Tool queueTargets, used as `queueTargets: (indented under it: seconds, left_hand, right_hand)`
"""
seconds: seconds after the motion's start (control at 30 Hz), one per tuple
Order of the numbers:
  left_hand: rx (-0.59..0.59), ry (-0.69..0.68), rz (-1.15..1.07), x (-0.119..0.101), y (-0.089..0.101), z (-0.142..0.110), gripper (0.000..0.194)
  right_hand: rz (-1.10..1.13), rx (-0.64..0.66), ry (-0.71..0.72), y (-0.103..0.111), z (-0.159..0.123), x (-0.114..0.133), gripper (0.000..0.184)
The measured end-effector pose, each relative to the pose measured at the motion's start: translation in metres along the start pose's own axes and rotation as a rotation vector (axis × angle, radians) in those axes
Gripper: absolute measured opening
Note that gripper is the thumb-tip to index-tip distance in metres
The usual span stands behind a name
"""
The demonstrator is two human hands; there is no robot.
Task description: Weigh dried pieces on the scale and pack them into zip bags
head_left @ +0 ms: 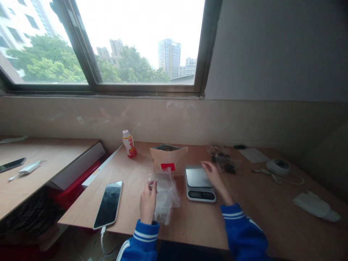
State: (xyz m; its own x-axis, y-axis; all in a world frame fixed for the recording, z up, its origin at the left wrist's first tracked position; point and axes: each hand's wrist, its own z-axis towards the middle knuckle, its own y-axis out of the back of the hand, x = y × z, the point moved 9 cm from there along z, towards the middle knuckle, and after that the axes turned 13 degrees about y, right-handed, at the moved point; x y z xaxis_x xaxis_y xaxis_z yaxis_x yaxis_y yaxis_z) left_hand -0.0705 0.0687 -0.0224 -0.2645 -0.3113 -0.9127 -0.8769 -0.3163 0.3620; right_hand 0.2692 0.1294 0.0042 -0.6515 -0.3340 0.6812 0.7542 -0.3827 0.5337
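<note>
Clear plastic bag (pixel 165 195) sits pinched in the left hand (pixel 148 203), its fingers closed on the bag at their 3 o'clock side. Right hand (pixel 214 177), fingers spread open, lies over the 1 o'clock corner of the digital kitchen scale (pixel 197 177).

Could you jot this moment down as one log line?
left hand: holds plastic bag | right hand: beside digital scale

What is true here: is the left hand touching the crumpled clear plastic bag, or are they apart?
Touching. The head view shows the left hand with its fingers pressed against the crumpled clear plastic bag, holding it upright over the wooden desk's surface, with no gap.
</note>
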Motion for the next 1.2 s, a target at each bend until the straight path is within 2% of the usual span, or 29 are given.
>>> queueTargets:
  seconds: [0.07, 0.17, 0.23, 0.27, 0.33, 0.4, 0.5, 0.6, 0.67, 0.73, 0.8, 0.87, 0.93, 1.0, 1.03, 1.1, 1.13, 1.2]
  left_hand:
    - [-0.101, 0.014, 0.143, 0.007, 0.007, 0.003, 0.045]
    - [-0.350, -0.088, 0.223, -0.006, 0.025, -0.008, 0.071]
    - [-0.480, -0.193, 0.237, -0.021, 0.031, -0.023, 0.069]
    - [-0.482, -0.255, 0.243, -0.029, 0.028, -0.030, 0.060]
    - [-0.333, -0.391, 0.254, -0.038, 0.007, -0.040, 0.039]
    - [-0.120, -0.459, 0.254, -0.031, -0.021, -0.042, 0.031]
    - [0.103, -0.310, 0.354, 0.008, -0.057, -0.029, 0.035]
    - [0.171, -0.242, 0.364, 0.031, -0.070, -0.019, 0.037]
    - [0.163, -0.246, 0.333, 0.029, -0.067, -0.017, 0.036]
    - [0.101, -0.249, 0.266, 0.021, -0.057, -0.015, 0.033]
    - [0.033, -0.228, 0.130, 0.012, -0.044, -0.015, 0.028]
    - [0.000, -0.181, -0.046, 0.006, -0.032, -0.017, 0.025]
    - [-0.020, -0.149, -0.182, -0.002, -0.022, -0.024, 0.025]
    - [0.004, -0.177, -0.221, -0.018, -0.018, -0.040, 0.022]
    - [0.072, -0.191, -0.246, -0.027, -0.021, -0.050, 0.022]
    - [0.390, -0.207, -0.315, -0.045, -0.042, -0.075, 0.030]
    - [0.511, -0.216, -0.343, -0.052, -0.050, -0.089, 0.031]
    - [0.601, -0.212, -0.368, -0.057, -0.055, -0.105, 0.028]
  right_hand:
    - [-0.146, -0.087, -0.066, 0.027, 0.005, -0.043, 0.030]
    - [-0.361, -0.129, -0.157, 0.051, 0.001, -0.090, 0.037]
    - [-0.507, -0.112, -0.179, 0.057, -0.005, -0.105, 0.040]
    - [-0.567, -0.098, -0.177, 0.059, -0.007, -0.110, 0.039]
    - [-0.646, -0.078, -0.164, 0.062, -0.010, -0.114, 0.035]
    - [-0.678, -0.076, -0.155, 0.069, -0.010, -0.114, 0.031]
    - [-0.654, -0.098, -0.142, 0.085, -0.008, -0.110, 0.026]
    - [-0.514, -0.186, -0.150, 0.107, -0.014, -0.096, 0.025]
    - [-0.286, -0.265, -0.184, 0.119, -0.023, -0.083, 0.026]
    - [0.001, -0.309, -0.226, 0.121, -0.036, -0.063, 0.029]
    - [0.219, -0.299, -0.271, 0.116, -0.049, -0.034, 0.030]
    - [0.422, -0.259, -0.339, 0.102, -0.063, -0.003, 0.029]
    - [0.648, -0.196, -0.413, 0.078, -0.075, 0.028, 0.026]
    - [0.828, -0.111, -0.456, 0.048, -0.084, 0.057, 0.022]
    - [0.877, -0.073, -0.469, 0.033, -0.087, 0.069, 0.021]
    - [0.913, -0.036, -0.482, 0.008, -0.092, 0.084, 0.021]
    - [0.916, -0.029, -0.491, -0.003, -0.094, 0.087, 0.022]
    - [0.919, -0.027, -0.509, -0.021, -0.098, 0.086, 0.022]
